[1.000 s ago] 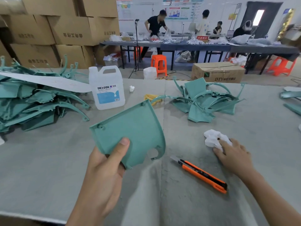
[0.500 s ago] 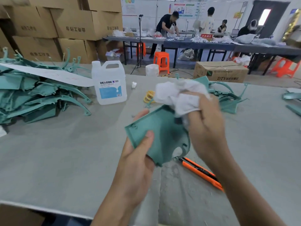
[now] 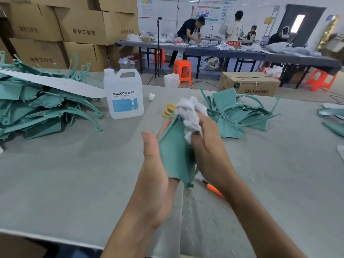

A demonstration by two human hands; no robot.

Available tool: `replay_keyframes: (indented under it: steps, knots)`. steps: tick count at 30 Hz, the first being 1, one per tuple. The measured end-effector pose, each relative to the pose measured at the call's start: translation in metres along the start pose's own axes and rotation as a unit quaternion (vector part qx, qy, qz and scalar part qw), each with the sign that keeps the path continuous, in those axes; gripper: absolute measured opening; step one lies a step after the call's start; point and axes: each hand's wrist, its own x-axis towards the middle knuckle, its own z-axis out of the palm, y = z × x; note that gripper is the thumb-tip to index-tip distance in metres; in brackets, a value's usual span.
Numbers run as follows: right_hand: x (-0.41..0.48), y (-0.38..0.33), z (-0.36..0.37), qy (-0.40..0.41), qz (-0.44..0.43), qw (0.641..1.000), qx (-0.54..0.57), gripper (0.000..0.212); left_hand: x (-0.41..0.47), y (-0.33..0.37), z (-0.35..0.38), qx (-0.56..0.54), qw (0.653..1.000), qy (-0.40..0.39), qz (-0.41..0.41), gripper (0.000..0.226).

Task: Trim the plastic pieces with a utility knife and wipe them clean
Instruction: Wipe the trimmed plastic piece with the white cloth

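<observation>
My left hand (image 3: pixel 155 175) grips a teal plastic piece (image 3: pixel 175 155), held upright above the grey table (image 3: pixel 74 174), thumb along its near face. My right hand (image 3: pixel 206 151) grips a crumpled white cloth (image 3: pixel 190 116) and presses it against the upper right edge of that piece. The orange utility knife (image 3: pixel 214 189) lies on the table below my right wrist, mostly hidden by the arm.
A white DEXCON jug (image 3: pixel 123 94) stands at the back left of the table. Piles of teal plastic pieces lie at the left (image 3: pixel 37 112) and right (image 3: pixel 240 114). A yellow clip (image 3: pixel 168 110) lies behind the cloth. Cardboard boxes (image 3: pixel 83 30) and people are beyond.
My right hand picked the cloth off the table and brought it to the plastic piece. My left hand turned the piece from flat to nearly edge-on and upright.
</observation>
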Motion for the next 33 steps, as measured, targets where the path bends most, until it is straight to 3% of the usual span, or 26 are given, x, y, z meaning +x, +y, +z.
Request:
replay_keyframes:
  steps: [2, 4, 6, 8, 10, 12, 13, 14, 16, 20, 21, 23, 25, 27, 28, 30, 31, 33]
  knots:
    - [-0.007, -0.006, 0.001, -0.034, 0.046, 0.998, 0.035, 0.052, -0.001, 0.001, 0.005, 0.011, 1.000, 0.000, 0.005, 0.085]
    - [-0.033, -0.021, 0.011, -0.070, -0.012, 0.997, 0.021, 0.059, 0.002, 0.003, 0.004, 0.011, 1.000, 0.025, 0.014, 0.086]
    - [-0.052, -0.034, 0.017, -0.103, -0.088, 0.991, 0.009, 0.057, 0.003, 0.005, 0.003, 0.003, 0.999, 0.020, 0.025, 0.073]
    - [-0.044, -0.023, 0.012, -0.080, -0.093, 0.992, -0.015, 0.055, 0.002, 0.006, 0.004, 0.034, 0.999, 0.021, 0.010, 0.067]
    - [-0.025, 0.001, 0.004, -0.009, -0.003, 1.000, -0.023, 0.054, -0.002, 0.007, 0.007, 0.049, 0.999, 0.007, 0.016, 0.079]
    - [-0.004, 0.021, -0.003, 0.054, 0.164, 0.985, 0.013, 0.048, -0.006, 0.008, 0.009, 0.053, 0.998, -0.019, 0.032, 0.091]
    - [-0.003, 0.025, -0.002, 0.062, 0.205, 0.976, 0.028, 0.047, -0.008, 0.007, 0.010, 0.052, 0.998, -0.026, 0.039, 0.093]
    - [-0.008, 0.021, 0.001, 0.061, 0.199, 0.978, 0.032, 0.046, -0.007, 0.005, 0.009, 0.061, 0.997, -0.024, 0.049, 0.094]
    - [-0.034, 0.005, 0.014, 0.051, 0.107, 0.993, 0.027, 0.043, -0.005, 0.003, 0.007, 0.100, 0.992, -0.012, 0.076, 0.098]
    - [-0.073, -0.007, 0.033, 0.012, -0.052, 0.999, 0.007, 0.053, 0.002, 0.004, 0.002, 0.134, 0.989, 0.039, 0.057, 0.127]
    - [-0.066, -0.003, 0.031, 0.027, -0.021, 0.999, 0.018, 0.049, 0.003, 0.004, 0.000, 0.124, 0.989, 0.029, 0.070, 0.121]
    - [-0.047, 0.004, 0.021, 0.043, 0.149, 0.982, 0.110, 0.035, -0.004, 0.003, -0.002, 0.136, 0.984, -0.028, 0.108, 0.103]
    - [-0.034, 0.004, 0.009, 0.033, 0.286, 0.922, 0.258, 0.031, -0.013, -0.002, -0.003, 0.193, 0.969, -0.053, 0.145, 0.091]
    - [-0.028, 0.001, -0.006, -0.020, 0.320, 0.842, 0.434, 0.037, -0.019, -0.006, -0.007, 0.305, 0.931, -0.062, 0.191, 0.076]
    - [-0.028, -0.001, -0.015, -0.052, 0.317, 0.807, 0.496, 0.054, -0.020, -0.008, -0.010, 0.388, 0.895, -0.064, 0.209, 0.072]
    - [-0.029, -0.002, -0.028, -0.079, 0.319, 0.768, 0.551, 0.073, -0.022, -0.015, -0.016, 0.559, 0.784, -0.087, 0.256, 0.072]
    - [-0.031, -0.003, -0.030, -0.075, 0.343, 0.773, 0.528, 0.064, -0.024, -0.020, -0.019, 0.614, 0.733, -0.102, 0.276, 0.073]
    - [-0.038, 0.008, -0.030, -0.015, 0.376, 0.825, 0.421, 0.024, -0.027, -0.026, -0.024, 0.679, 0.665, -0.131, 0.282, 0.072]
